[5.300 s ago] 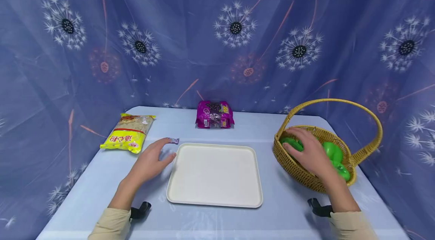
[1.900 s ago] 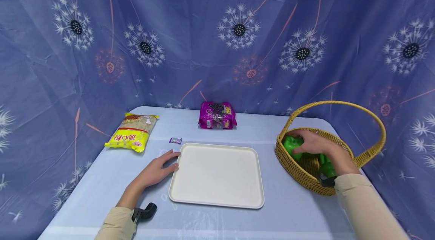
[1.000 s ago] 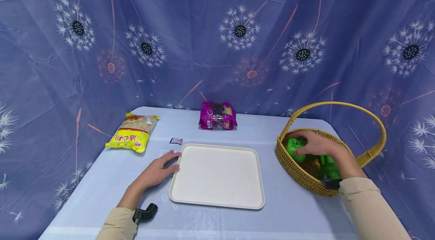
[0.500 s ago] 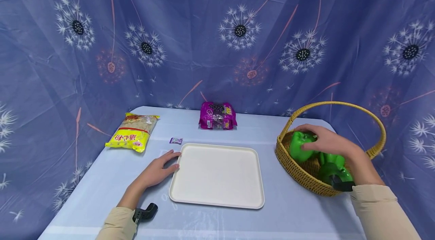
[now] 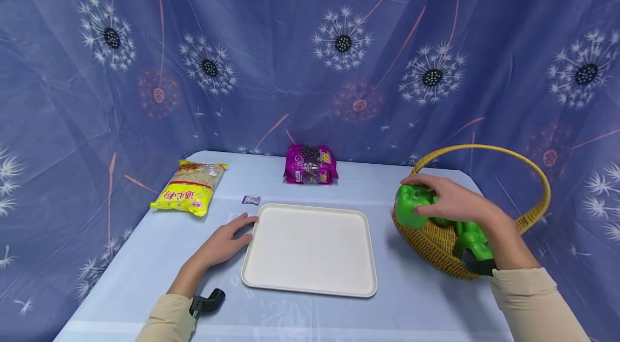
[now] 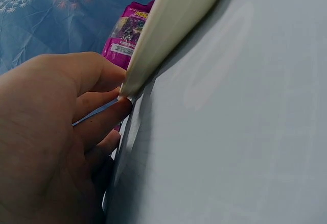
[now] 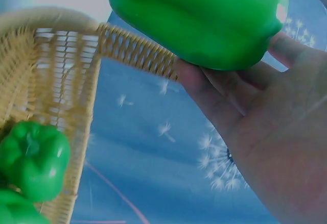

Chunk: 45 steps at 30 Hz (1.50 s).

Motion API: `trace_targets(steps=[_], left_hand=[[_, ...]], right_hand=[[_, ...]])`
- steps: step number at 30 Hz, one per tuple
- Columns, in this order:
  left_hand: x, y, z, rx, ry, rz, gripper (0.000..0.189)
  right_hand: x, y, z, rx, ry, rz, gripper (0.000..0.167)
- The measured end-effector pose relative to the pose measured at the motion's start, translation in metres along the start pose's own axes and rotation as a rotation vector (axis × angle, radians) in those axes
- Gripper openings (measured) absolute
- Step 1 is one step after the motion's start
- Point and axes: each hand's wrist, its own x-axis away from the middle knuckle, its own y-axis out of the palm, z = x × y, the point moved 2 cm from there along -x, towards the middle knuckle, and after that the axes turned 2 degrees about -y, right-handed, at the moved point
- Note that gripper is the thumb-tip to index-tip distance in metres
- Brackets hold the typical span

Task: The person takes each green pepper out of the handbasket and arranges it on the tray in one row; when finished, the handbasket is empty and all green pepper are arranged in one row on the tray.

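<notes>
My right hand (image 5: 452,201) grips a green bell pepper (image 5: 408,207) over the left rim of the wicker basket (image 5: 428,250). In the right wrist view, fingers curl around the large green pepper (image 7: 199,22), raised above the basket wall. More green peppers (image 7: 36,160) lie inside the basket, partly hidden by my wrist in the head view. At the left, my left hand (image 5: 220,245) rests its fingertips against the left rim of a white rectangular tray (image 5: 310,250). The left wrist view shows those fingertips right at the tray edge (image 6: 171,25).
A yellow bag of pasta (image 5: 189,188) lies at the back left. Behind the tray stands a purple snack package (image 5: 310,165), with a small purple wrapped candy (image 5: 251,200) nearer the tray corner. The basket's tall handle (image 5: 537,202) arches up beside my right hand. Blue patterned cloth surrounds the table.
My right hand has lifted the green pepper from inside the basket and moved it left over the rim. Earlier it reached among the peppers. The left hand moved slightly to the tray rim, then stayed.
</notes>
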Motion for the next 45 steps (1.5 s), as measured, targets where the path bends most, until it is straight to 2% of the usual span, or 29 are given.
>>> trace_targets(steps=[5,11,14,21,26,30,36,45], left_hand=[[0.000,0.000,0.000,0.004,0.007,0.006,0.045],[0.000,-0.001,0.000,0.005,0.013,0.003,0.045],[0.001,0.000,0.000,0.009,0.016,-0.001,0.046],[0.006,0.001,0.001,-0.004,-0.009,0.006,0.046],[0.006,0.001,0.002,-0.006,0.008,0.014,0.045],[0.004,0.001,0.002,-0.017,0.016,0.016,0.045],[0.005,0.000,0.003,-0.018,0.004,0.012,0.046],[0.004,0.000,0.004,-0.019,0.013,0.005,0.046]], right_hand=[[-0.013,0.003,-0.011,-0.021,0.007,-0.001,0.060],[-0.034,0.014,-0.021,-0.136,0.002,0.023,0.061],[-0.045,0.025,-0.026,-0.162,-0.006,0.039,0.060],[-0.073,0.063,-0.034,-0.137,-0.079,0.069,0.058],[-0.094,0.083,-0.038,-0.145,-0.139,0.091,0.056],[-0.108,0.095,-0.041,-0.162,-0.180,0.146,0.057],[-0.125,0.121,-0.040,-0.196,-0.164,0.218,0.063],[-0.143,0.151,-0.041,-0.259,-0.118,0.268,0.066]])
